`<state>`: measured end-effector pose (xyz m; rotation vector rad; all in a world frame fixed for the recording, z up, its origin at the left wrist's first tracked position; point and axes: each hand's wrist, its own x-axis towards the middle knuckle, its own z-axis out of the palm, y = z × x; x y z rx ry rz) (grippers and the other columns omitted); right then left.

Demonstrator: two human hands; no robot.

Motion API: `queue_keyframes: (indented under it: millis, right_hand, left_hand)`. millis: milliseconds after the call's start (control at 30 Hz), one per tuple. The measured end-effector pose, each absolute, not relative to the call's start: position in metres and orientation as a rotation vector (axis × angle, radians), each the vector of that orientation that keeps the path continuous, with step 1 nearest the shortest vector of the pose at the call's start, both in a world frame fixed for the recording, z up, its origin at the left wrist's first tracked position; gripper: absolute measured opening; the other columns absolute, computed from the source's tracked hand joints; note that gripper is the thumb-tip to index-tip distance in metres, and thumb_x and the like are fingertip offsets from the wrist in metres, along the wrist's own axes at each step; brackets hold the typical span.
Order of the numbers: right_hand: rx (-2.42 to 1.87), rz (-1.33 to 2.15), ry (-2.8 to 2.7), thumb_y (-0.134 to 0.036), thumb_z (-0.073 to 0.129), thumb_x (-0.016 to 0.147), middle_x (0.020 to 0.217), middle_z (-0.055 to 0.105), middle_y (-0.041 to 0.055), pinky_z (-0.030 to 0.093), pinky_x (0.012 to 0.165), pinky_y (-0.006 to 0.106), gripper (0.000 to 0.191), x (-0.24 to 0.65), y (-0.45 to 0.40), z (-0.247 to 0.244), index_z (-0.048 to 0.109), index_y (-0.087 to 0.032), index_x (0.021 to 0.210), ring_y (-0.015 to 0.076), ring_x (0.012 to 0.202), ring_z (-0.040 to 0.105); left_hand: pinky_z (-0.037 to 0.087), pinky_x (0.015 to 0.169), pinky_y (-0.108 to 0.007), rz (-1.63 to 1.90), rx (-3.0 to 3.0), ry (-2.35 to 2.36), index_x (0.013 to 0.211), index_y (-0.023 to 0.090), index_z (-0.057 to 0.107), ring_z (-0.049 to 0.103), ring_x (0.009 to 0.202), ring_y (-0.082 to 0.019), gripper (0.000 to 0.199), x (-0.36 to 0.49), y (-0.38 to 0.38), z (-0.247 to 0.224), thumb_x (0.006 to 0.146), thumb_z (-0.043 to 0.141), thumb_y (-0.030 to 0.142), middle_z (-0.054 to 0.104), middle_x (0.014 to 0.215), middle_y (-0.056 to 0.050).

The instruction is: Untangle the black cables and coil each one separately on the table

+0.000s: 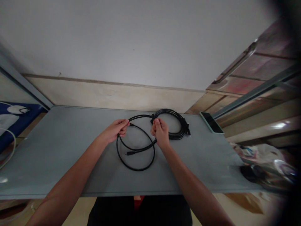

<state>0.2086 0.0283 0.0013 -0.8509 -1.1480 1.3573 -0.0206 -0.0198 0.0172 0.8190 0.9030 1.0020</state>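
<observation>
Grey table (54,157) and surroundings
Phone (211,122) in pale green case lies face up at table's far right corner; plastic bag (263,157) off right edge; blue cloth (18,121) and white cord (9,144) off left.

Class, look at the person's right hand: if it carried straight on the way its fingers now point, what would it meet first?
Probably the upper left of the coiled black cable, just beyond the right hand. Depth is hard to judge here, so the fingers may already be almost touching it.

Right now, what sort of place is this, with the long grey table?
Probably a plain home room or small workspace: a long grey flat tabletop against a white painted wall, with a smartphone in a pale green case on it.
</observation>
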Motion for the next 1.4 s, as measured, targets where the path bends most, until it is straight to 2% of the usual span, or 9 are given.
queue_keyframes:
  millis: [133, 267, 467, 633, 800, 1033, 1167, 1267, 1400]
  right_hand:
    - [-0.809, 1.271, -1.049, -0.055, 0.063, 0.086, 0.052, 0.03, -0.0104, 0.02, 0.031, 0.018, 0.038, 0.215, 0.032, 0.009, 0.047, -0.022, 0.076, 0.0038, 0.035, 0.025]
    - [-0.801, 1.286, -0.98, -0.055, 0.061, 0.087, 0.053, 0.028, -0.0102, 0.02, 0.031, 0.018, 0.039, 0.215, 0.031, 0.011, 0.046, -0.022, 0.073, 0.004, 0.034, 0.023]
    - [-0.788, 1.342, -0.858, -0.057, 0.061, 0.086, 0.052, 0.027, -0.0106, 0.02, 0.031, 0.017, 0.039, 0.213, 0.029, 0.012, 0.048, -0.022, 0.076, 0.0043, 0.035, 0.021]
    - [-0.764, 1.368, -0.761, -0.054, 0.064, 0.085, 0.052, 0.027, -0.0108, 0.02, 0.032, 0.017, 0.038, 0.213, 0.027, 0.015, 0.048, -0.022, 0.075, 0.0039, 0.036, 0.021]
    - [-0.755, 1.376, -0.748, -0.053, 0.064, 0.086, 0.052, 0.027, -0.0106, 0.018, 0.033, 0.018, 0.036, 0.214, 0.027, 0.018, 0.049, -0.022, 0.076, 0.0042, 0.036, 0.02]
    - [-0.793, 1.38, -0.718, -0.055, 0.061, 0.087, 0.053, 0.026, -0.0104, 0.02, 0.035, 0.02, 0.038, 0.206, 0.024, 0.011, 0.044, -0.023, 0.075, 0.0057, 0.038, 0.021]
    - [-0.788, 1.446, -0.641, -0.054, 0.058, 0.089, 0.055, 0.027, -0.01, 0.023, 0.038, 0.021, 0.034, 0.195, 0.017, 0.003, 0.045, -0.024, 0.08, 0.0064, 0.04, 0.023]
    - [-0.742, 1.504, -0.602, -0.051, 0.06, 0.089, 0.058, 0.029, -0.0094, 0.025, 0.04, 0.021, 0.033, 0.191, 0.014, 0.0, 0.044, -0.023, 0.08, 0.0066, 0.042, 0.027]
    - [-0.695, 1.6, -0.59, -0.049, 0.062, 0.088, 0.06, 0.032, -0.0082, 0.03, 0.044, 0.021, 0.033, 0.19, 0.012, 0.002, 0.042, -0.023, 0.078, 0.0074, 0.045, 0.031]
  left_hand:
    - [0.046, 0.056, -0.022, 1.014, 0.824, 0.882, 0.076, 0.015, 0.055, 0.042, 0.045, -0.006, 0.036, -0.025, -0.018, 0.014, 0.087, 0.065, 0.048, 0.035, 0.052, 0.009]
    - [0.053, 0.08, -0.032, 1.086, 0.811, 0.813, 0.077, 0.015, 0.057, 0.065, 0.072, -0.015, 0.033, -0.025, -0.017, 0.007, 0.082, 0.071, 0.043, 0.057, 0.062, 0.002]
    - [0.055, 0.086, -0.042, 0.991, 0.773, 0.741, 0.099, 0.014, 0.061, 0.067, 0.103, -0.027, 0.03, -0.025, -0.02, 0.002, 0.082, 0.074, 0.034, 0.071, 0.107, -0.015]
    - [0.055, 0.08, -0.049, 0.702, 0.745, 0.568, 0.1, 0.017, 0.054, 0.065, 0.111, -0.036, 0.026, -0.032, -0.029, 0.008, 0.087, 0.068, 0.035, 0.068, 0.117, -0.021]
    - [0.056, 0.076, -0.043, 0.613, 0.714, 0.508, 0.1, 0.019, 0.051, 0.065, 0.111, -0.035, 0.03, -0.036, -0.032, 0.016, 0.087, 0.067, 0.039, 0.063, 0.123, -0.019]
    - [0.048, 0.057, -0.017, 0.919, 0.804, 0.666, 0.1, 0.018, 0.052, 0.069, 0.087, -0.018, 0.034, -0.032, -0.023, 0.01, 0.078, 0.078, 0.022, 0.068, 0.099, -0.009]
    - [0.05, 0.055, -0.016, 1.093, 0.725, 0.709, 0.101, 0.014, 0.059, 0.071, 0.084, -0.019, 0.04, -0.034, -0.019, 0.01, 0.073, 0.082, 0.031, 0.067, 0.09, -0.007]
    - [0.051, 0.057, -0.016, 1.17, 0.704, 0.712, 0.109, 0.015, 0.061, 0.071, 0.088, -0.019, 0.051, -0.034, -0.02, 0.015, 0.065, 0.087, 0.023, 0.068, 0.094, -0.006]
    - [0.041, 0.047, -0.013, 1.291, 0.776, 0.808, 0.105, 0.014, 0.064, 0.068, 0.078, -0.014, 0.037, -0.031, -0.017, 0.016, 0.073, 0.081, 0.023, 0.067, 0.084, -0.004]
